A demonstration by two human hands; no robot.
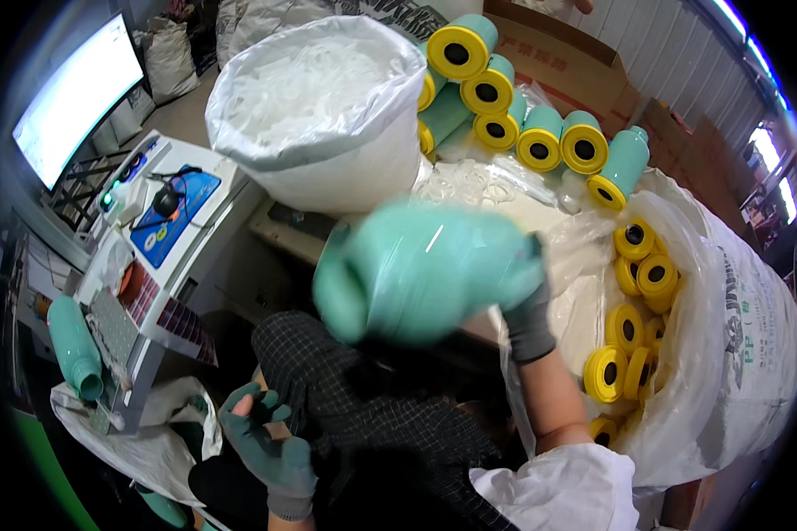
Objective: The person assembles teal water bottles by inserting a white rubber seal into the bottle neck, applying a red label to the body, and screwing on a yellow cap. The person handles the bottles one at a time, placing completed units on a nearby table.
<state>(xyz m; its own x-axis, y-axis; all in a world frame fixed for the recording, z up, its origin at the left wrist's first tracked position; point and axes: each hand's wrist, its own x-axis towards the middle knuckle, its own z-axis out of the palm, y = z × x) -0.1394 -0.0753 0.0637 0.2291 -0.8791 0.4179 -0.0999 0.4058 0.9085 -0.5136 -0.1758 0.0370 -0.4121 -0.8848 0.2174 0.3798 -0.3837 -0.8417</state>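
Observation:
A teal plastic bottle (434,270), smeared by motion, hangs over my lap. My gloved right hand (529,310) grips its narrower right end, and the bottle partly hides the fingers. My left hand (270,451), in a grey-green glove with a bare fingertip showing, is beside my left thigh. Its fingers are apart and slightly curled, and it holds nothing. To the right, yellow ring-shaped caps (626,327) with dark centres lie in a big white woven sack (735,354). Beyond the bottle, several teal bottles with yellow caps (540,142) are stacked on their sides.
An open white sack (390,142) of translucent rings stands at the back. Loose clear rings (483,186) lie on the table. At left are a white desk (204,239), a bright monitor (80,97) and another teal bottle (71,341) above a white bag (137,447).

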